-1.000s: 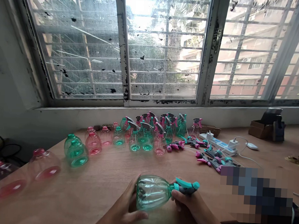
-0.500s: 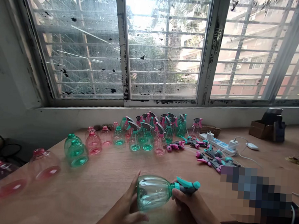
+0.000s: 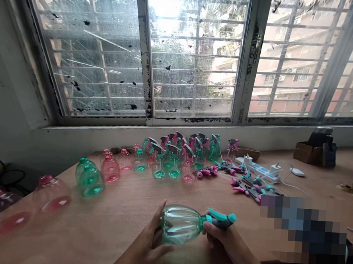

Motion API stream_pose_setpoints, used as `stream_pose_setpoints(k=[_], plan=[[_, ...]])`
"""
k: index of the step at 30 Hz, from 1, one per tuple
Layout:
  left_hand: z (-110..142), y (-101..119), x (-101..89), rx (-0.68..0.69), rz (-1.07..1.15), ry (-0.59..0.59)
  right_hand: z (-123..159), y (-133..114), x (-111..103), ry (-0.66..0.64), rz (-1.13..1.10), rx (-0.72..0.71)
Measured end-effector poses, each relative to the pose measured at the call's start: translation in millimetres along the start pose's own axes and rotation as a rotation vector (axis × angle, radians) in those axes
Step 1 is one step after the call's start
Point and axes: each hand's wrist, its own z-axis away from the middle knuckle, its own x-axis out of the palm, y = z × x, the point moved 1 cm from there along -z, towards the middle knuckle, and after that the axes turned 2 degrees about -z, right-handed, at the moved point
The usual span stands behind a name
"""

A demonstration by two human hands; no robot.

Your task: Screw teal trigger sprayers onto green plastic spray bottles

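Note:
A clear green spray bottle [image 3: 181, 224] lies on its side low in the middle of the view, just above the wooden table [image 3: 124, 208]. My left hand [image 3: 148, 242] cups its round base with the fingers wrapped around it. My right hand [image 3: 222, 238] grips the neck below the teal and grey trigger head [image 3: 220, 218], which is on the bottle's neck and points right.
Green and pink bottles without heads [image 3: 90, 178] stand at the left. A cluster of bottles with trigger heads [image 3: 178, 156] stands by the window wall. Loose trigger heads [image 3: 248, 184], a power strip [image 3: 258, 169] and a cardboard box [image 3: 307, 152] lie to the right.
The bottle has shifted slightly up and to the right between my hands, and my left fingers have moved a little on its base. Everything else on the table is unchanged.

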Motion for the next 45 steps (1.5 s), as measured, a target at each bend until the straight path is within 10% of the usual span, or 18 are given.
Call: stream_pose_setpoints(k=[45], plan=[[-1, -4, -2.5, 0.012, 0.003, 0.028, -1, -3, 2, -0.039, 0.033, -0.007]])
